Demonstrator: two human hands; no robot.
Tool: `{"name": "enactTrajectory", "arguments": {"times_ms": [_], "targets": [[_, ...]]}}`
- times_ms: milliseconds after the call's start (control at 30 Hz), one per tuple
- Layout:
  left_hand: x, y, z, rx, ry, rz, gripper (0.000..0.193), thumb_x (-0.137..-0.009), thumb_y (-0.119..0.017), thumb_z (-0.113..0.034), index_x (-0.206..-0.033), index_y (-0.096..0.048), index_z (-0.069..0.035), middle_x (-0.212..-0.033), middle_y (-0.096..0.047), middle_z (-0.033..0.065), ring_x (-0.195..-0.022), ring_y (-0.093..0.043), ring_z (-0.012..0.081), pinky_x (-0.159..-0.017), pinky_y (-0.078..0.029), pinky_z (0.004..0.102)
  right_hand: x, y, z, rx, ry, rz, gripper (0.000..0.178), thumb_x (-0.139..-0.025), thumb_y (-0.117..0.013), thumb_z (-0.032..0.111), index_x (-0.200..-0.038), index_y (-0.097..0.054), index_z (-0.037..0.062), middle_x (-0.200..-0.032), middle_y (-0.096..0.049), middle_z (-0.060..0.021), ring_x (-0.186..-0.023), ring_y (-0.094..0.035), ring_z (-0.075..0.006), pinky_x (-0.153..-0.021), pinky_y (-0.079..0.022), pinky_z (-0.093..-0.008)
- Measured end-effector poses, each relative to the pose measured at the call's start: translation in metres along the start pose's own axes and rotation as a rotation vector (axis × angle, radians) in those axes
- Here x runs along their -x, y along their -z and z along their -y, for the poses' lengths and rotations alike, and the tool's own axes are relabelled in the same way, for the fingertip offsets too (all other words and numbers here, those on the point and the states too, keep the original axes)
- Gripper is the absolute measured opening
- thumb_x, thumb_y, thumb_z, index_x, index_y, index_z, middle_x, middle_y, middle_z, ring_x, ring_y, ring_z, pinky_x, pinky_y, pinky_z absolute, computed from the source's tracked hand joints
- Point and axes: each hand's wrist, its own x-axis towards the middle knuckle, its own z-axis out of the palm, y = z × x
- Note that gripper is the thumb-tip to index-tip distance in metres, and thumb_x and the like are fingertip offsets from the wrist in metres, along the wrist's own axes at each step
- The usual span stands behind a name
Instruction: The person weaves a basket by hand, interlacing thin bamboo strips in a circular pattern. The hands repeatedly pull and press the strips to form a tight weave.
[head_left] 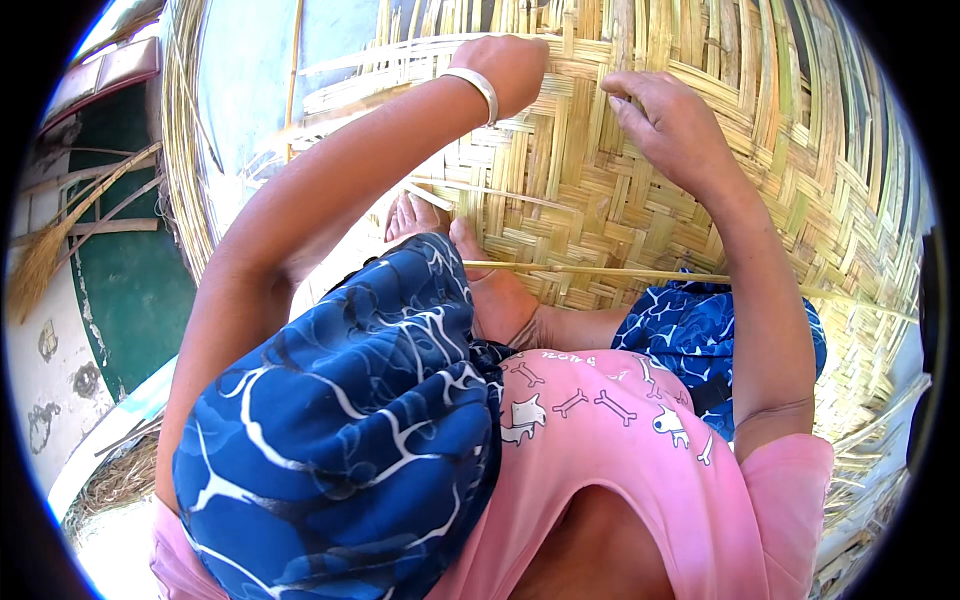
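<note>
Weaving step, I'd guess: my left hand (508,76) is fisted beside a pale strip (390,52), apart from my half-curled right hand (665,122), grips unclear, mat (650,215) below both; next likely needs careful strip alignment.
</note>
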Motion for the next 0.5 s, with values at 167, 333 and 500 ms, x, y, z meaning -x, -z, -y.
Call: {"name": "enactTrajectory", "arguments": {"times_ms": [167, 333, 500], "targets": [[0.002, -0.005, -0.010, -0.112, -0.038, -0.008, 0.016, -0.084, -0.052, -0.009, -0.097, -0.059, -0.001, -0.089, -0.068, 0.0183, -0.084, -0.068, 0.0305, -0.071, -0.053, 0.0404, -0.001, 0.000, -0.002, 0.020, 0.004, 0.011, 0.023, -0.088, -0.052, 0.019, -0.101, -0.063, 0.0031, -0.097, -0.065, -0.0134, -0.091, -0.058, -0.0321, -0.081, -0.047, -0.0416], [-0.004, -0.018, -0.004, -0.078, -0.033, -0.107, 0.015, -0.085, -0.049, -0.014, -0.095, -0.055, -0.005, -0.075, -0.066, 0.0180, -0.069, -0.066, 0.0335, -0.063, -0.051, 0.0440, -0.001, -0.001, -0.003, 0.008, 0.010, -0.006, 0.023, -0.088, -0.052, 0.019, -0.100, -0.063, 0.0029, -0.096, -0.065, -0.0133, -0.091, -0.058, -0.0323, -0.081, -0.047, -0.0420], [-0.001, -0.012, -0.010, 0.064, 0.118, -0.112, 0.023, -0.085, -0.048, -0.020, -0.096, -0.062, -0.006, -0.088, -0.068, 0.0165, -0.082, -0.067, 0.0308, -0.073, -0.052, 0.0414, -0.001, -0.002, -0.004, 0.013, 0.003, 0.003, 0.024, -0.088, -0.052, 0.020, -0.102, -0.063, 0.0031, -0.096, -0.065, -0.0139, -0.092, -0.059, -0.0329, -0.082, -0.046, -0.0424]]}}
